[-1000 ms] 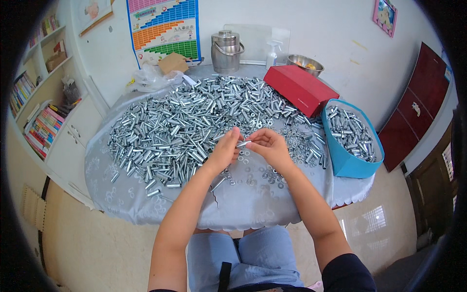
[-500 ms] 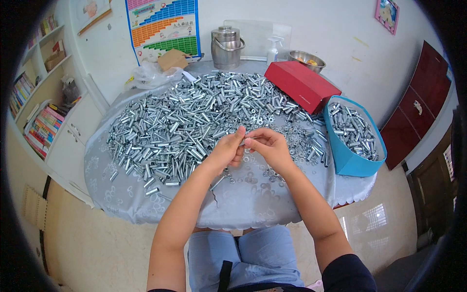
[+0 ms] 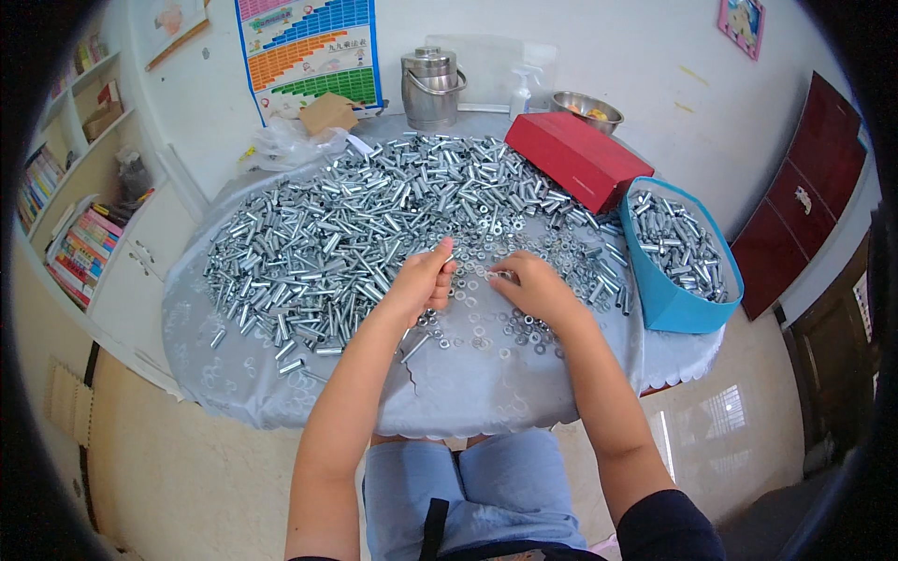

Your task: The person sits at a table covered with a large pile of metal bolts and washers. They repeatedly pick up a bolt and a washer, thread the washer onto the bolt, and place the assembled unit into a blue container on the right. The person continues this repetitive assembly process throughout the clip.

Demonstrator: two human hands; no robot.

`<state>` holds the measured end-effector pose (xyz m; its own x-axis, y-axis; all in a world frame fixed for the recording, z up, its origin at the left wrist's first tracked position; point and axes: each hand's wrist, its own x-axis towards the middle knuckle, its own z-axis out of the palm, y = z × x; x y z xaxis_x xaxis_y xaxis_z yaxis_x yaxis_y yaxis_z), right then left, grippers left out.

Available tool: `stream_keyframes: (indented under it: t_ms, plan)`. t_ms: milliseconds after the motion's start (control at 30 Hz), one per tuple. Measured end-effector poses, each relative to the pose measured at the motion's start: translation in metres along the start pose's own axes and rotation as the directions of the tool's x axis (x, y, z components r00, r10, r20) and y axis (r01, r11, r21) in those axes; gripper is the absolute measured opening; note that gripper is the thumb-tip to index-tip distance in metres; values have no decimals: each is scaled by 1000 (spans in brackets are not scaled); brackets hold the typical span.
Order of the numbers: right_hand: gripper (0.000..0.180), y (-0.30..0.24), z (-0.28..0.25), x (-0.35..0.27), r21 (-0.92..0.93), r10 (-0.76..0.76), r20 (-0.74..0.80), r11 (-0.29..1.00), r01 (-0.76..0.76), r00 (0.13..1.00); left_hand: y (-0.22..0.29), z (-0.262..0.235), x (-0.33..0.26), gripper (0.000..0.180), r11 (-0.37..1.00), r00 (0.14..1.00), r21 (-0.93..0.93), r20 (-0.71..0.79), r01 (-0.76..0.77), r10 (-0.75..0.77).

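Observation:
My left hand (image 3: 423, 283) is closed with the thumb up, around what looks like a thin metal bolt (image 3: 451, 259); only a short end shows by the thumb. To its right, my right hand (image 3: 535, 288) hovers low over scattered flat washers (image 3: 475, 318), its fingers bent and drawn together. Whether a washer sits between those fingertips is hidden. A wide heap of silvery metal sleeves (image 3: 309, 238) spreads to the left and behind both hands. Small hex nuts (image 3: 531, 332) lie among the washers near my right wrist, and a loose bolt (image 3: 416, 348) rests below my left hand.
At the right stands a blue fabric bin (image 3: 687, 318) filled with metal bolt pieces (image 3: 681, 248). A red box (image 3: 580, 154) lies behind it. Along the wall are a steel pot (image 3: 432, 89), a spray bottle (image 3: 520, 93), a metal bowl (image 3: 599, 105) and a plastic bag (image 3: 295, 145).
My hands were together at the fingertips and have parted. The right one moved right and down to the washers; the left stayed closed, a little further left.

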<state>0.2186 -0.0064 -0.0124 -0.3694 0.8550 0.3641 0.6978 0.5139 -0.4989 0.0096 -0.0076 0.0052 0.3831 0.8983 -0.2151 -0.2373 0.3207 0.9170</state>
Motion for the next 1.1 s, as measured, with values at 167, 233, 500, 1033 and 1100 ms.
stream_keyframes:
  t_ms: [167, 233, 500, 1033, 1100]
  plan:
    - [24, -6, 10, 4, -77, 100, 8, 992, -99, 995, -1, 7, -2, 42, 997, 997, 77, -72, 3, 2]
    - [22, -8, 8, 4, -70, 93, 9, 993, -92, 996, 1, 7, -3, 42, 995, 997, 96, -79, 7, 1]
    - [18, 1, 14, 5, -71, 6, -3, 997, -6, 1000, 0, 10, -3, 42, 983, 997, 177, -74, 49, -36]
    - [17, -7, 8, 6, 30, 53, -135, 998, -50, 989, 1, 14, -8, 40, 978, 997, 201, -62, 57, -45]
    - [17, -16, 5, 6, 108, 69, -149, 993, -53, 986, 2, 15, -8, 40, 971, 996, 227, -55, 76, -65]
